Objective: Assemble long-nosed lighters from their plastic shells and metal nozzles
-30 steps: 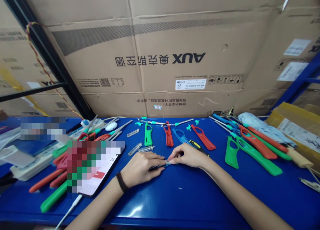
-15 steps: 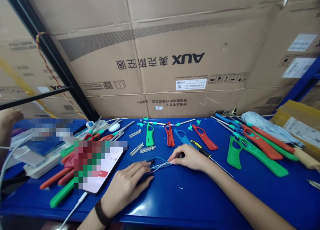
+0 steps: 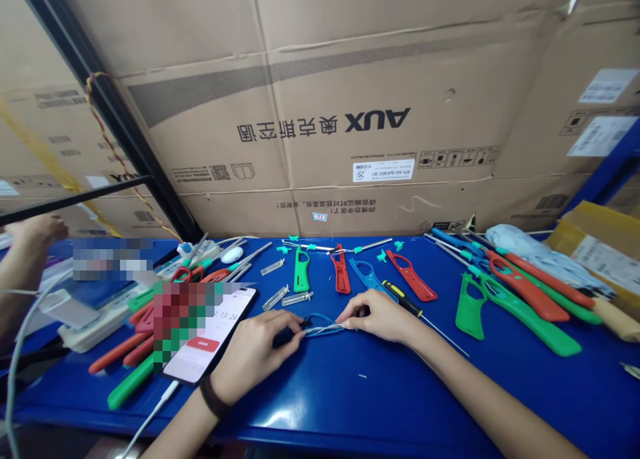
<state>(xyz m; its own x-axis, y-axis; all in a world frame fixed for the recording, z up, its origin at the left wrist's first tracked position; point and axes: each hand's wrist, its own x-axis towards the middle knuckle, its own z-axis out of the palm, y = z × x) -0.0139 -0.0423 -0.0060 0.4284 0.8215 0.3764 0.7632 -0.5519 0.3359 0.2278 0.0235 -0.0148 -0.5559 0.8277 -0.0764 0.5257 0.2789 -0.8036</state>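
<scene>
My left hand (image 3: pixel 255 349) rests on the blue workbench (image 3: pixel 350 399), its fingers closed on a dark narrow piece (image 3: pixel 286 336) joined to a thin blue wire loop (image 3: pixel 320 330). My right hand (image 3: pixel 377 316) pinches the wire's far end, where a small metal part (image 3: pixel 330 328) shows. A yellow-and-black screwdriver (image 3: pixel 403 298) lies just beyond my right hand. Several red, green and blue plastic lighter shells, such as a blue one (image 3: pixel 367 277), lie behind my hands. A smartphone (image 3: pixel 215 336) lies left of my left hand.
A co-worker's hand (image 3: pixel 40 231) reaches in at the far left. A white power strip (image 3: pixel 95 322) and a white mouse (image 3: pixel 231 254) sit at back left. Stacked AUX cardboard boxes (image 3: pixel 325 112) rise behind the bench, with more lighters at right.
My left hand has moved up and right from its flat position and closed on the dark piece. The wire loop looks smaller. My right hand holds about the same place.
</scene>
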